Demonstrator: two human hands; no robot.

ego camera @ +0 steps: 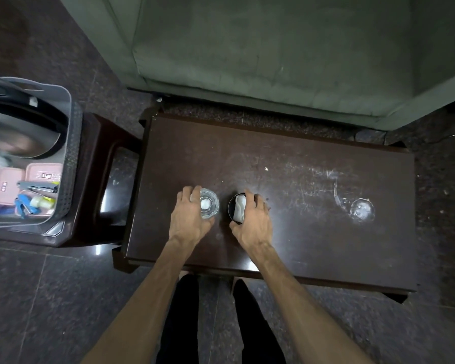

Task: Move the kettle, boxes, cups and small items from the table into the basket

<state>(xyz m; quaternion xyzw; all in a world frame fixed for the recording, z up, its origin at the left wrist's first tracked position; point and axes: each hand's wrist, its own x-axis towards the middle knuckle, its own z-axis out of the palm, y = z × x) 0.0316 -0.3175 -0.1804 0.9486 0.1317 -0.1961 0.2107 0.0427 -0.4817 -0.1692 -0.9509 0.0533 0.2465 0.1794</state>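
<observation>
Cups are what remain on the dark brown scratched table (313, 232), while the grey plastic basket (72, 143) at nine o'clock, standing on a dark stool (100, 158) just beside the table, already holds the steel kettle (19, 137), pink boxes (41, 177) and small coloured items (34, 202). Near the table's middle, the left hand (188, 219) curls round the clear glass cup (208, 203) from its nine o'clock side, thumb at the near rim; something white sits inside the cup. Just beside it, at three o'clock, the right hand (252, 222) wraps the black round cup (236, 207), which holds a white crumpled wad, with fingers over its far side and thumb at six o'clock. Both hands appear to be gripping, though neither cup looks lifted. Well apart at three o'clock stands a second clear glass tumbler (362, 209), untouched. The glass is likely light, stiff, smooth and breakable, so a grip round the side wall below the rim seems safest, with a gentle set-down among the hard things in the basket. The black cup probably handles much the same; its material I cannot tell.
</observation>
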